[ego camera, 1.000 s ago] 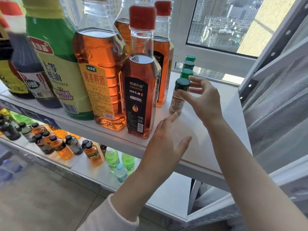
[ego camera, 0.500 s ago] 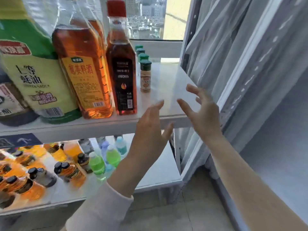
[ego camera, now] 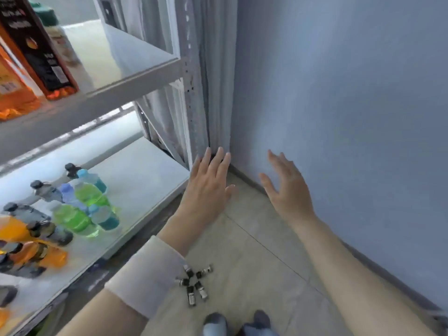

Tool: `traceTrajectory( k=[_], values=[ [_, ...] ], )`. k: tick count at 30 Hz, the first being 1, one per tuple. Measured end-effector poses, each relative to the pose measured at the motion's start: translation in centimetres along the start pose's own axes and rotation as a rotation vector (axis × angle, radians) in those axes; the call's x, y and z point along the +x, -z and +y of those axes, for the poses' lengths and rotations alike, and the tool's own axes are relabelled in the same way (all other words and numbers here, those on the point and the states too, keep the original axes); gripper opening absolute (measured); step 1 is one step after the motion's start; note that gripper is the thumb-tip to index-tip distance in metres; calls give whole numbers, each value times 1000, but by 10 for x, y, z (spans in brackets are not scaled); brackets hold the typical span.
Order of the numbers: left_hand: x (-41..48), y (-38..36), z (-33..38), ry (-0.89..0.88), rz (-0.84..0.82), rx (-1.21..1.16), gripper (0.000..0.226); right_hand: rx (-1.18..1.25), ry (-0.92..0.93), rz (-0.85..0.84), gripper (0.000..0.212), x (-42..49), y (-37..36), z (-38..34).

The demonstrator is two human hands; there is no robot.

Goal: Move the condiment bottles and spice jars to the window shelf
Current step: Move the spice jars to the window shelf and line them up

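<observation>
Several small dark-capped spice jars (ego camera: 194, 282) lie in a loose cluster on the tiled floor, just right of my sleeve. My left hand (ego camera: 208, 187) hangs over the floor with straight fingers and holds nothing. My right hand (ego camera: 286, 187) is spread open beside it, near the wall, also empty. At the upper left the window shelf (ego camera: 126, 59) carries a dark-labelled oil bottle (ego camera: 36, 49), an orange bottle (ego camera: 12, 88) and a green-capped spice jar (ego camera: 60, 42) behind them, all blurred.
A lower shelf (ego camera: 145, 170) holds green, blue and orange drink bottles (ego camera: 80, 207). The rack's grey upright post (ego camera: 194, 105) and a curtain stand in the corner. A pale blue wall (ego camera: 339, 105) fills the right side. My feet (ego camera: 237, 323) show at the bottom edge.
The view has swung right and down from the window shelf to the floor. Both empty hands have dropped from shelf height to floor-facing. The jars on the floor have come into view.
</observation>
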State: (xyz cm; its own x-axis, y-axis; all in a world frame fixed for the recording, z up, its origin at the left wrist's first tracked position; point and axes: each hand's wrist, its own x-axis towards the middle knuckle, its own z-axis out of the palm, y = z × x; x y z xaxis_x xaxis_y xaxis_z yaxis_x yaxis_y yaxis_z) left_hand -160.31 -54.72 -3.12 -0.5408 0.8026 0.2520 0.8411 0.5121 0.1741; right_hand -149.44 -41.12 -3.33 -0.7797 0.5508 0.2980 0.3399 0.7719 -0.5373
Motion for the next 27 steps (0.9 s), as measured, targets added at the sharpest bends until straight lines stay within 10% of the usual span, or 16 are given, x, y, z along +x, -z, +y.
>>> traceTrajectory(
  k=[27],
  values=[
    [-288, -72, 734, -1126, -333, -311, 64, -496, -972, 580, 57, -673, 384, 286]
  ],
)
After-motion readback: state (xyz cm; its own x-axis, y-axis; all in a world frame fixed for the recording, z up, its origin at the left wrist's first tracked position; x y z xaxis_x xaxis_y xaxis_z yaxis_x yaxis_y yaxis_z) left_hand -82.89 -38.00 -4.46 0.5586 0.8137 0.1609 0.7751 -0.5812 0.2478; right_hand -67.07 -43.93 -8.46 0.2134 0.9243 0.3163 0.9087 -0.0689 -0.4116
